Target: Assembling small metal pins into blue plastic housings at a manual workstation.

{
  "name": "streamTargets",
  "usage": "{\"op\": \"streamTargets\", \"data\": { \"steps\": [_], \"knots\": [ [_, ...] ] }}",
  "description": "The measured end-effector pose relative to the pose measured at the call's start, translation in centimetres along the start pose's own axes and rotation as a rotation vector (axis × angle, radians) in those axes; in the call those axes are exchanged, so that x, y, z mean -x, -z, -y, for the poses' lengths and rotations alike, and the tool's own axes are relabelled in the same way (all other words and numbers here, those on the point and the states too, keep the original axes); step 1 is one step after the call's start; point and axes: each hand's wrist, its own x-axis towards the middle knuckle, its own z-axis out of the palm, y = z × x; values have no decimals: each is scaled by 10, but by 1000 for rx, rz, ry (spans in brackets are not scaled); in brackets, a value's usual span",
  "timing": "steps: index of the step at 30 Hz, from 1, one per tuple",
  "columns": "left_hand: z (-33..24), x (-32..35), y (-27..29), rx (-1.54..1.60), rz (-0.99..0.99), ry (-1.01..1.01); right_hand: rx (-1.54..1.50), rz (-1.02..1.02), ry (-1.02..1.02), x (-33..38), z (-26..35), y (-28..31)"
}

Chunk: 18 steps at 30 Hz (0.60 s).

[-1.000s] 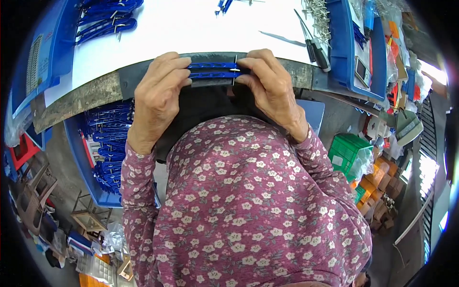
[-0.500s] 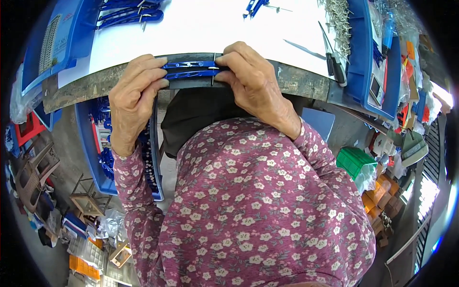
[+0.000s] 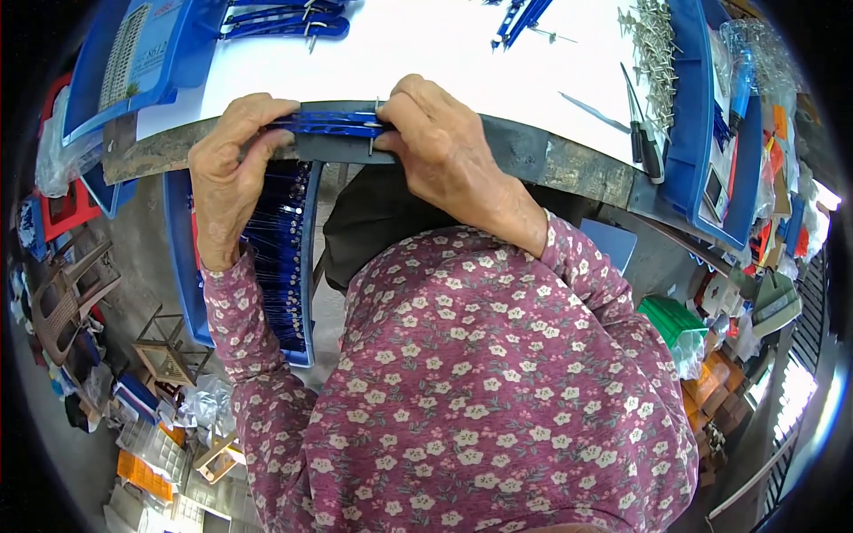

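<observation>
1. My left hand (image 3: pixel 233 155) grips the left end of the slim, slotted blue plastic strips (image 3: pixel 333 123), at the front edge of the white-topped bench (image 3: pixel 426 67).
2. My right hand (image 3: pixel 444 147) pinches their right end, beside a crossing thin silver metal pin (image 3: pixel 371 147).
3. Judged status: pin inserted; full seating unconfirmed.
4. Apparently remaining: loose blue plastic pieces (image 3: pixel 524 21) and heaped silver metal pins (image 3: pixel 653 75) atop the bench.

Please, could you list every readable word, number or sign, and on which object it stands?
Pale-blue printed panel at upper left: lettering, not copied here; the smaller print is too blurred to read.
Held blue slotted pieces: no readable text.
Elsewhere: nothing clear enough to read.
</observation>
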Motion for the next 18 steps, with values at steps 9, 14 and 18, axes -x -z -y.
{"op": "streamTargets", "data": {
  "steps": [9,14,18],
  "knots": [
    [-19,5,-21,-20,-27,-100,37,10,1,19,1,24],
    [-30,3,-47,4,18,-177,82,-5,-48,41,-7,38],
    [-30,0,-47,-76,23,-259,38,-41,-47,39,-11,39]
  ]
}}
